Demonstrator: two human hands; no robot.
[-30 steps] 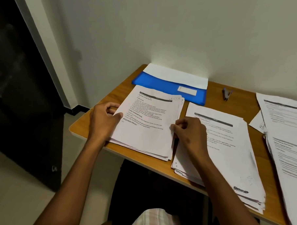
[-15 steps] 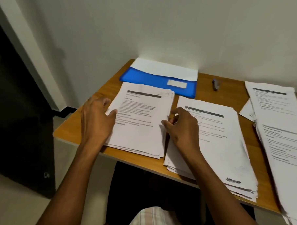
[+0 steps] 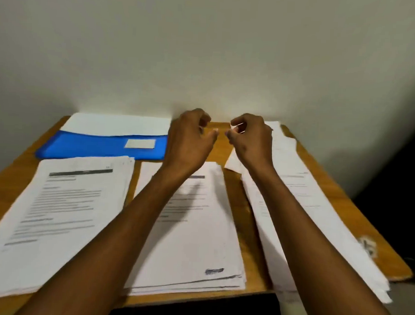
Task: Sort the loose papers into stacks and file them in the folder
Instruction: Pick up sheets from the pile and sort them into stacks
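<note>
Three stacks of printed papers lie on the wooden desk [image 3: 234, 199]: a left stack [image 3: 76, 208], a middle stack [image 3: 198, 233] and a long right stack [image 3: 311, 209]. A blue folder [image 3: 95, 145] lies at the back left with a white sheet [image 3: 117, 124] sticking out of it. My left hand [image 3: 190, 137] and my right hand [image 3: 251, 137] hover side by side above the back of the desk, between the folder and the right stack. Their fingers are loosely curled and I see nothing in either. Both forearms cross over the middle and right stacks.
A pale wall rises directly behind the desk. The right stack overhangs the desk's front right corner [image 3: 396, 272]. Dark floor lies beyond the right edge. A loose white sheet corner [image 3: 232, 163] peeks out under my right wrist.
Both hands left the sides of the left stack and rose toward the back middle of the desk. The view swung right. The small dark object at the back is no longer visible.
</note>
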